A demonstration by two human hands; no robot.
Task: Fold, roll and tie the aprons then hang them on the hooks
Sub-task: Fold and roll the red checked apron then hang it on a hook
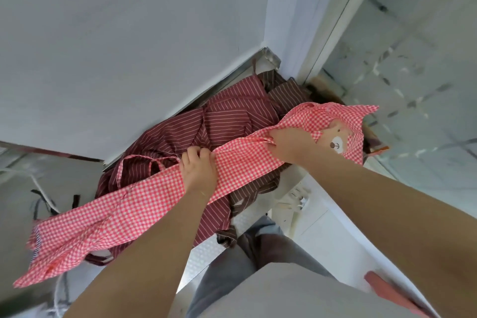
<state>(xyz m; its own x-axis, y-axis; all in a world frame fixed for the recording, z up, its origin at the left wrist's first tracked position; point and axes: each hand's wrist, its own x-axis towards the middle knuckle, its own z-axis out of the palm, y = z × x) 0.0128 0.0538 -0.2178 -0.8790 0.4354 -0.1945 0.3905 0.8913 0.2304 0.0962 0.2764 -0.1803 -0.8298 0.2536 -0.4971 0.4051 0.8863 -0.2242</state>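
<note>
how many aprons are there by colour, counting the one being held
Red and white gingham apron, with a bear patch, gripped by the left hand and right hand: 1
Dark red striped apron: 1
Brown striped apron: 1
Total: 3 that can be told apart; the striped ones lie bunched in a pile, so more could be hidden.

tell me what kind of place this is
Probably a kitchen or utility corner, though that is uncertain. Plain white panels meet a metal-edged counter piled with striped aprons, while both hands hold a red gingham apron.
</note>
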